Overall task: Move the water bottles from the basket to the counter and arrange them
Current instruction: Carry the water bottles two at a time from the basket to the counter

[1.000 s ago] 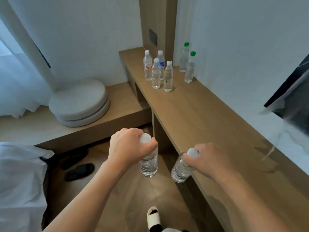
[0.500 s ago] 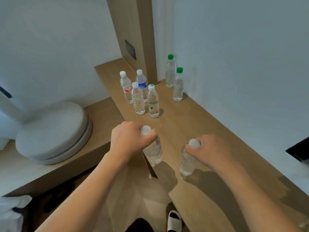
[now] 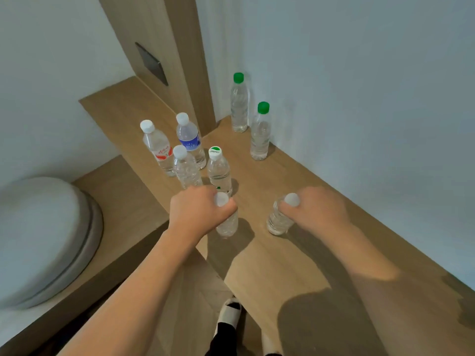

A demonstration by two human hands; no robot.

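Already over the counter (image 3: 321, 253): left hand (image 3: 198, 214) wrapped round the neck of one water bottle (image 3: 227, 224), right hand (image 3: 316, 211) pinching the neck of a second bottle (image 3: 279, 222), base possibly touching down, blur forbidding certainty. Thin clear plastic, full, so moderately heavy, squashy at the waist, smooth. Better held at the stiff neck under the cap. Six bottles (image 3: 218, 173) standing just beyond.

wooden counter (image 3: 295, 253) under six upright bottles (image 3: 218, 170)
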